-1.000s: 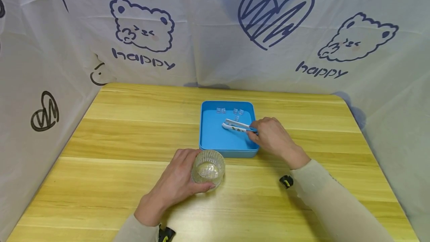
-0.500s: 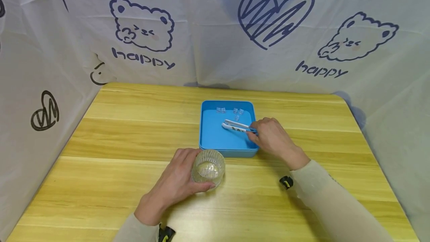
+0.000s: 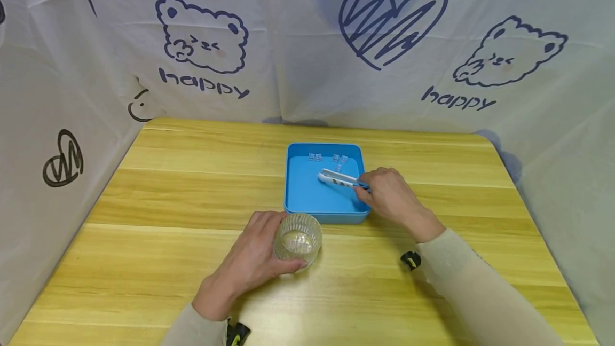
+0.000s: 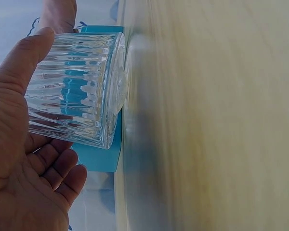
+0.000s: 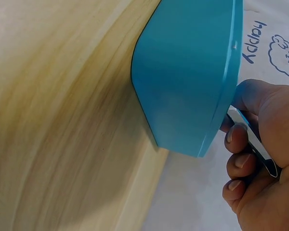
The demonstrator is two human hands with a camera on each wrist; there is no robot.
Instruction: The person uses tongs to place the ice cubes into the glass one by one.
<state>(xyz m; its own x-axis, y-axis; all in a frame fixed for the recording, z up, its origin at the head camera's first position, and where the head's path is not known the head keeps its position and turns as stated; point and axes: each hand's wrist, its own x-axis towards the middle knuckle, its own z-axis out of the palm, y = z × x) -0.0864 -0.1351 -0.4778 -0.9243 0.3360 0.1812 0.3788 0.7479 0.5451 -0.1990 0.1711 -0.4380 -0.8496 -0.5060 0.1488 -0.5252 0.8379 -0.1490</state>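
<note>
The tongs [image 3: 342,181] are gripped by the right hand [image 3: 391,194], which is placed at about 3 o'clock on the tray [image 3: 305,195], fingers and thumb curled round the handle end. Their long axis is pointed from that hand toward a little past 9 o'clock, so that the tips are brought over the middle of the tray. The two tips are held slightly apart; whether anything is caught between them cannot be told.

From the tips, one pair of cubes [image 3: 312,157] is seen just short of 12 o'clock, near the tray's far wall, and three more cubes [image 3: 336,158] are grouped at about 2 o'clock. All five are closer to the right hand than to the left hand [image 3: 257,247].

By the left hand the glass [image 3: 298,236] is clasped, thumb on its near side, fingers round the far side. It is held upright at 7 o'clock from the tray, just beside the near wall. Whether its base is rested on the table [image 3: 192,186] or held just above cannot be told.
</note>
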